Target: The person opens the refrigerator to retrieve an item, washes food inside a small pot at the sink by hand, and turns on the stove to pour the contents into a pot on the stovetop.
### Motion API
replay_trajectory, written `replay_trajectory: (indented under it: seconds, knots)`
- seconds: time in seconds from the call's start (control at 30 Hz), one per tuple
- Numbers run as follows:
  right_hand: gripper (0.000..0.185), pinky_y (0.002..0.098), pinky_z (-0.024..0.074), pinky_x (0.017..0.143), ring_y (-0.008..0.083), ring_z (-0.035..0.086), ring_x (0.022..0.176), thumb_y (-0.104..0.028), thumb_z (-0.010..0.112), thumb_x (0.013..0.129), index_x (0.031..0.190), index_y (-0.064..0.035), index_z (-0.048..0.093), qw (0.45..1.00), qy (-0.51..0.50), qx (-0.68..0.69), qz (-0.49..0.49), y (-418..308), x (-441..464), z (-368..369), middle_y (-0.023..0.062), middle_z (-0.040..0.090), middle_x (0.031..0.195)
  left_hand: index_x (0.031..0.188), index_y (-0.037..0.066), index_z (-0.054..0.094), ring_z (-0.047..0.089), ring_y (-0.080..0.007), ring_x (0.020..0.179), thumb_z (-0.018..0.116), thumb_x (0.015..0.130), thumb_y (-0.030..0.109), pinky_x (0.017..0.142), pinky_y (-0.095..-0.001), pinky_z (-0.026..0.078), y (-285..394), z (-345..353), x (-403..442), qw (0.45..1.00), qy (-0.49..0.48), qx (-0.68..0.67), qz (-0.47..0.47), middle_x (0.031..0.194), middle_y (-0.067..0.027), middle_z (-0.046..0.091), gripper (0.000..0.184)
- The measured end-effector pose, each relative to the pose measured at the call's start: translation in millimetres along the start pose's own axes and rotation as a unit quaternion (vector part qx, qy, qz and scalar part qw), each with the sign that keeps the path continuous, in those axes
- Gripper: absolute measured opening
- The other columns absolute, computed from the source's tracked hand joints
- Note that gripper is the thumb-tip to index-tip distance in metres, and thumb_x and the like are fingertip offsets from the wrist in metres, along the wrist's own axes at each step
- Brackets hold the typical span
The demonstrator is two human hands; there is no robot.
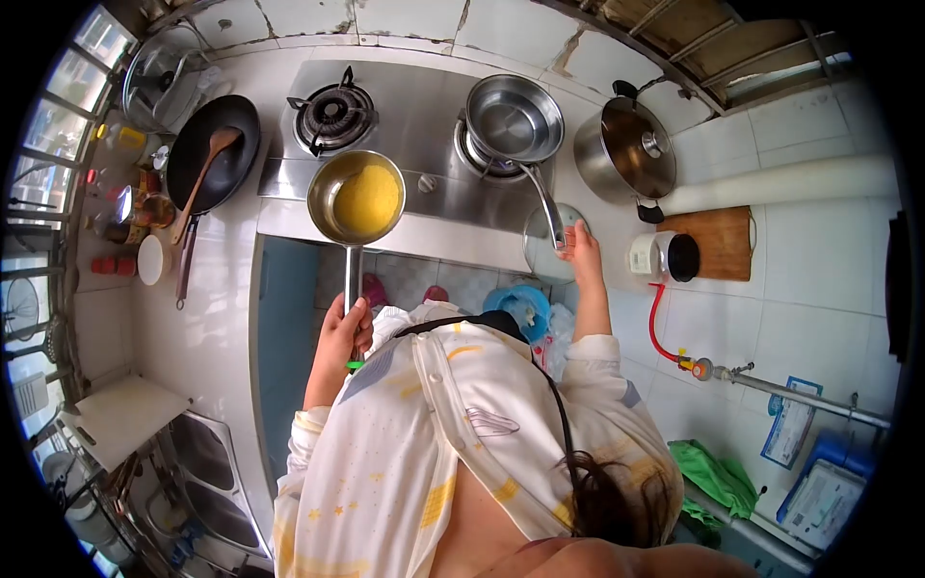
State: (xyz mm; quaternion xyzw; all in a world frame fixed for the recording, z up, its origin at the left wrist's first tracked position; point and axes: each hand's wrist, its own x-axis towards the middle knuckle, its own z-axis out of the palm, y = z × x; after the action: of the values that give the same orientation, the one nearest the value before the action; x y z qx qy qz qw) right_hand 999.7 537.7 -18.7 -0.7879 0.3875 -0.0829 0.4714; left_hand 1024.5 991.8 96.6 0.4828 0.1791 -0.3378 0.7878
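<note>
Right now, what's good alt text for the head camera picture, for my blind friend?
A left hand holds a pan of something yellow at the front of a two-burner stove. The right hand is by the handle of a shiny pan on the right burner. A dark wok lies left, a big pot stands right.

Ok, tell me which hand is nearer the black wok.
Left. The left hand, holding the saucepan, is right of the black wok; the right hand, by the frying pan's handle, is much farther right.
</note>
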Motion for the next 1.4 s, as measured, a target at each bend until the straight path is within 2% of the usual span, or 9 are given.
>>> replay_trajectory:
  seconds: [0.03,0.07,0.1,0.17,0.2,0.3,0.8,1.17,1.4]
  knots:
    - [0.031,0.0323,0.0431,0.052,0.0210,0.057,0.061,-0.031,0.052,0.088,0.092,-0.0011,0.059,0.973,-0.090,0.180,0.110,-45.6,-21.8,0.8,0.0088,0.058,0.069,0.089,0.009,0.042,0.035,-0.0056,0.045,0.050,0.091,0.018,0.039,-0.0209,0.029,1.4,-1.2,2.1,1.000,-0.003,0.001,-0.004,0.064,0.0005,0.041,0.012]
    - [0.036,0.0273,0.0395,0.044,0.0161,0.055,0.052,-0.036,0.051,0.090,0.093,-0.0002,0.058,0.895,-0.173,0.353,0.211,-70.8,-34.9,2.4,0.0061,0.057,0.063,0.089,0.009,0.042,0.034,-0.0056,0.044,0.050,0.091,0.018,0.038,-0.0210,0.029,2.8,-1.9,4.6,1.000,-0.007,0.000,-0.003,0.064,0.0005,0.041,0.012]
    - [0.036,0.0273,0.0395,0.044,0.0161,0.055,0.052,-0.036,0.051,0.090,0.093,-0.0002,0.058,0.896,-0.169,0.352,0.211,-69.0,-35.7,5.3,0.0061,0.057,0.063,0.089,0.009,0.042,0.034,-0.0057,0.044,0.050,0.091,0.018,0.038,-0.0212,0.028,4.0,-2.5,6.8,1.000,-0.011,-0.001,-0.002,0.064,0.0005,0.041,0.012]
    - [0.037,0.0208,0.0275,0.036,0.0095,0.044,0.042,-0.038,0.053,0.089,0.091,-0.0020,0.056,0.923,-0.213,0.275,0.165,-62.2,-33.8,14.7,0.0020,0.050,0.056,0.088,0.009,0.042,0.034,-0.0057,0.044,0.050,0.091,0.018,0.038,-0.0213,0.028,7.4,-4.6,8.9,1.000,-0.018,-0.003,-0.007,0.064,0.0004,0.041,0.012]
    - [0.037,0.0208,0.0275,0.036,0.0095,0.044,0.042,-0.038,0.053,0.089,0.091,-0.0020,0.056,0.924,-0.211,0.275,0.163,-59.3,-34.8,18.9,0.0020,0.050,0.056,0.088,0.009,0.042,0.034,-0.0056,0.044,0.050,0.091,0.018,0.038,-0.0213,0.028,9.4,-6.0,10.3,1.000,-0.023,-0.006,-0.010,0.063,0.0004,0.041,0.012]
    - [0.034,0.0200,0.0211,0.034,0.0045,0.030,0.038,-0.038,0.054,0.088,0.080,-0.0052,0.051,0.915,-0.181,0.329,0.148,-69.4,-52.5,34.3,-0.0024,0.040,0.053,0.087,0.009,0.041,0.035,-0.0056,0.044,0.051,0.091,0.018,0.038,-0.0214,0.028,14.3,-10.7,13.2,0.999,-0.036,-0.007,-0.014,0.063,0.0003,0.041,0.013]
    - [0.036,0.0205,0.0225,0.034,0.0055,0.030,0.038,-0.043,0.051,0.089,0.080,-0.0088,0.048,0.904,-0.063,0.402,0.133,-110.0,-104.3,139.1,-0.0029,0.040,0.054,0.088,0.009,0.041,0.035,-0.0055,0.045,0.051,0.090,0.018,0.038,-0.0209,0.028,28.5,-30.4,31.2,0.998,-0.062,-0.004,-0.012,0.064,0.0002,0.042,0.014]
    - [0.037,0.0209,0.0223,0.036,0.0060,0.030,0.039,-0.046,0.049,0.089,0.079,-0.0099,0.047,0.844,-0.126,0.508,0.117,-114.5,-105.1,167.4,-0.0025,0.040,0.053,0.089,0.008,0.043,0.035,-0.0054,0.045,0.051,0.091,0.017,0.038,-0.0206,0.029,33.9,-29.8,40.6,0.996,-0.087,0.011,-0.017,0.064,0.0002,0.042,0.013]
    - [0.035,0.0203,0.0219,0.039,0.0060,0.029,0.041,-0.043,0.048,0.090,0.080,-0.0099,0.052,0.816,-0.176,0.535,0.130,-95.4,-105.1,149.0,-0.0032,0.037,0.051,0.088,0.007,0.042,0.036,-0.0058,0.044,0.050,0.091,0.016,0.038,-0.0210,0.030,33.4,-26.8,39.4,0.996,-0.086,0.022,-0.022,0.064,-0.0002,0.042,0.012]
